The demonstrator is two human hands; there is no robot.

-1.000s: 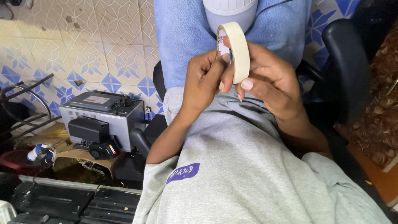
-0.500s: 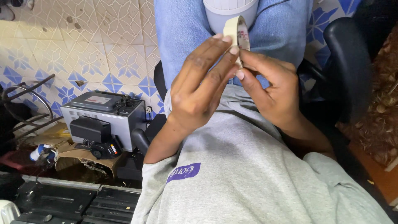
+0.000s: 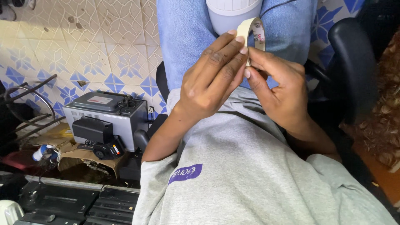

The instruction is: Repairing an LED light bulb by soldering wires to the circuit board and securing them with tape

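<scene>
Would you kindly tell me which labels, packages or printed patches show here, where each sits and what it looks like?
Label: on top of the grey box-shaped machine at left; pale rectangle with a red band.
Patch: on the grey shirt; purple slanted rectangle, light print.
Cardboard box: below the machine; brown, torn.
Tape roll: held by both hands; cream, printed inside.

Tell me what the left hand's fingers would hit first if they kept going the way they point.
The left hand points up and right, fingertips already on the roll of tape. Past that, probably the white rounded object between the knees, though depth is unclear.
</scene>
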